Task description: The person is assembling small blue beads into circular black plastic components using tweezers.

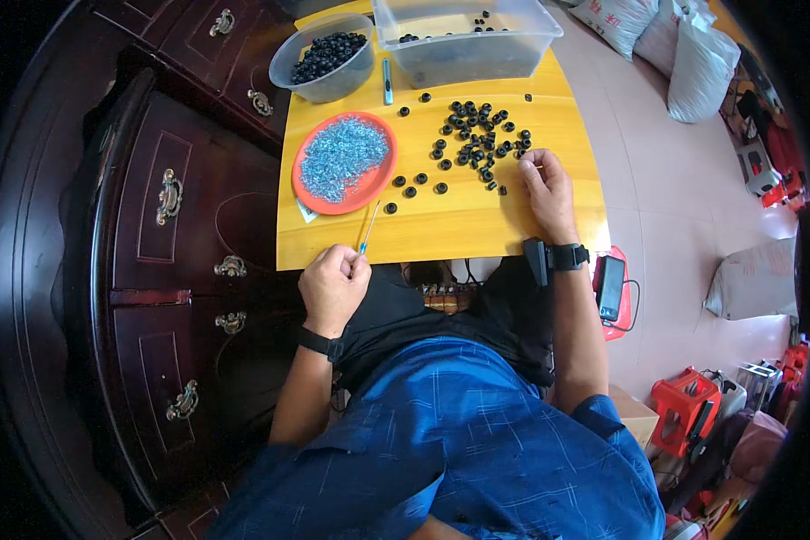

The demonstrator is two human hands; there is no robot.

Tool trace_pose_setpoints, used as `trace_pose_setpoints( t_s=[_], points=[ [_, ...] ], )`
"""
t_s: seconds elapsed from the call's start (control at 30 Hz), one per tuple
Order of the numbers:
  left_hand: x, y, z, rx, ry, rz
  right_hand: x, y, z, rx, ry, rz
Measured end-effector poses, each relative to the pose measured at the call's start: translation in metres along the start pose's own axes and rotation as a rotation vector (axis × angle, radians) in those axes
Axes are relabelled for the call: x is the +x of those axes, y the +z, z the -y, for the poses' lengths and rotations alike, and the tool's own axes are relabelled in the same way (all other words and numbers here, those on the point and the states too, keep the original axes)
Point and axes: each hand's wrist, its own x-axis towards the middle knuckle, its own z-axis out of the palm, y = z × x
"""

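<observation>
Two tubs [477, 61]; one plate [369, 190]

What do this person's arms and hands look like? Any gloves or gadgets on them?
No gloves: the left hand and right hand are bare. Each wrist wears a black strap, the left strap and the right strap; beside the right one sits a dark, blocky piece. The forearms are uncovered below a blue shirt with thin pale lines.

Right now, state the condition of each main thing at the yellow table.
Small black ring-shaped pieces: scattered loose
Round clear plastic tub: uncovered, holding black pieces
Rectangular clear plastic bin: uncovered, black pieces inside
Round red plate: heaped with bluish bits, partly bare
Slim teal tool: lying flat
Thin blue-handled metal tool: in grip of left hand
</observation>
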Motion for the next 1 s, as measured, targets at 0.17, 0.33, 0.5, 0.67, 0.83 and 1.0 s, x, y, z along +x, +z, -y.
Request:
trace_pose_setpoints(
  t_s=[0.17, 0.33, 0.5, 0.67, 0.83, 1.0],
  points=[
    [0.003, 0.006, 0.007, 0.162, -0.112, 0.145, 0.002, -0.003, -0.004, 0.045, 0.003, 0.025],
    [0.02, 0.027, 0.002, 0.158, -0.129, 0.132, -0.001, -0.001, -0.003, 0.169, 0.005, 0.028],
    [0.036, 0.051, -0.013, 0.098, -0.125, 0.09, 0.001, -0.001, -0.008, 0.191, -0.006, 0.035],
    [0.045, 0.064, -0.028, 0.038, -0.084, 0.08, 0.0, -0.002, -0.008, 0.219, 0.011, 0.032],
    [0.047, 0.054, -0.012, 0.062, -0.101, 0.051, 0.0, -0.003, -0.009, 0.214, 0.022, 0.052],
    [0.054, 0.055, 0.002, 0.125, -0.11, 0.034, 0.0, -0.004, -0.01, 0.218, 0.029, 0.055]
  ],
)
